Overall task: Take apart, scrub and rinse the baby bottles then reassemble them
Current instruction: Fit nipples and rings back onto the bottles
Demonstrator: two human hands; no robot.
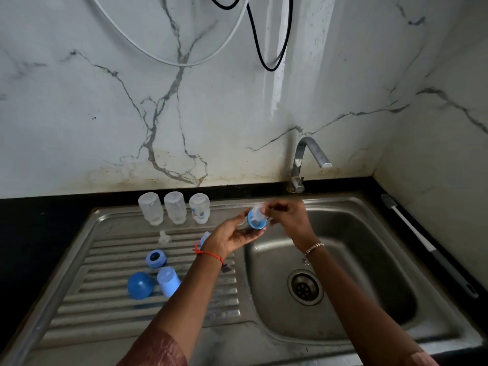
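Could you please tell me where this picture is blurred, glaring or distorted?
In the head view, the left hand, right hand, blue ring and clear teat are motion-blurred; a glare streak runs down the marble wall; the wide lens bows the sink rim.

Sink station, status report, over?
Left hand holds blue collar ring; right hand pinches its clear nipple. Three bottles stand on drainboard. Nothing in the way.

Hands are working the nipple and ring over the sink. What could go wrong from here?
1. The left hand holds the blue ring and the right hand pinches the clear nipple above the edge of the basin; a slip could drop either toward the drain.
2. The three upturned bottles stand just left of the hands; a bump might topple them.
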